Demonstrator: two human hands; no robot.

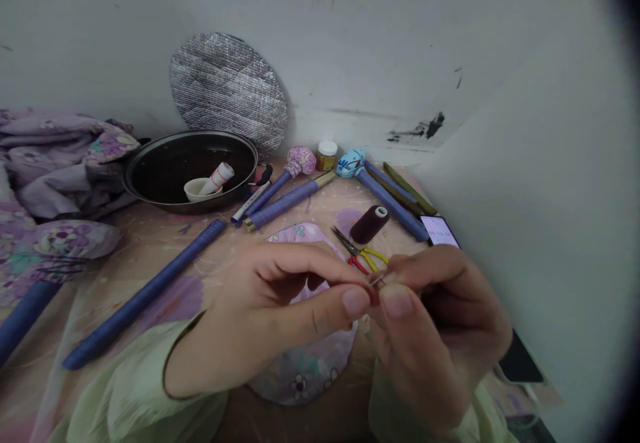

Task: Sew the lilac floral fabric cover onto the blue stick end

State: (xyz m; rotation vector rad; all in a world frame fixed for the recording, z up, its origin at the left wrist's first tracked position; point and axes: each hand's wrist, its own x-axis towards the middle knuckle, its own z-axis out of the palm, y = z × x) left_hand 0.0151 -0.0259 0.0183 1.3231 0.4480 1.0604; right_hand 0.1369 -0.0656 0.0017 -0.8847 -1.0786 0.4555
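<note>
My left hand and my right hand meet over the table, thumb and forefinger pinched in each. A thin shiny needle shows in the small gap between the fingertips, its near end at my left fingertips. Whatever my right fingertips pinch is too small to make out. Beneath the hands lies a rounded piece of lilac flowered cloth, partly covered by them. Just beyond are small scissors with red and yellow handles, and a spool of dark thread on its side.
A black pan holds a small white cup. Behind it leans a silver quilted disc. Blue-wrapped sticks lie about, some with cloth-covered heads. A jar stands by the wall; a phone lies at right.
</note>
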